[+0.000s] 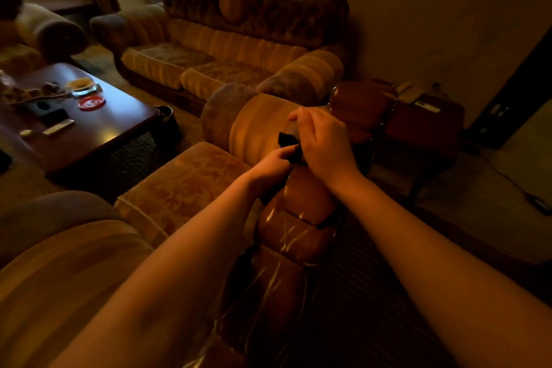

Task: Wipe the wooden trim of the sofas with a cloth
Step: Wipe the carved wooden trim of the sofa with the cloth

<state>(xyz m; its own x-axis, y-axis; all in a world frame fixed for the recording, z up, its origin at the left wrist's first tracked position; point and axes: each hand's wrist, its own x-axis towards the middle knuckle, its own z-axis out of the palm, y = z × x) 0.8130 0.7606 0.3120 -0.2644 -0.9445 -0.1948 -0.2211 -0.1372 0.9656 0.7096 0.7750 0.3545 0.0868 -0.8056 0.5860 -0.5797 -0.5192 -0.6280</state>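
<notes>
Both hands meet over the near sofa's arm in the head view: the right hand (324, 143) curls over a dark cloth (287, 143), and the left hand (273, 166) pinches its lower edge from beneath. Just below the grip runs the glossy wooden trim (294, 233), streaked with reflections, reaching back toward the camera. Beyond the grip sits the far sofa (239, 48). The person seems to be bunching the cloth, mid-wipe; next it likely needs pressing flat onto the trim below and drawing along it.
</notes>
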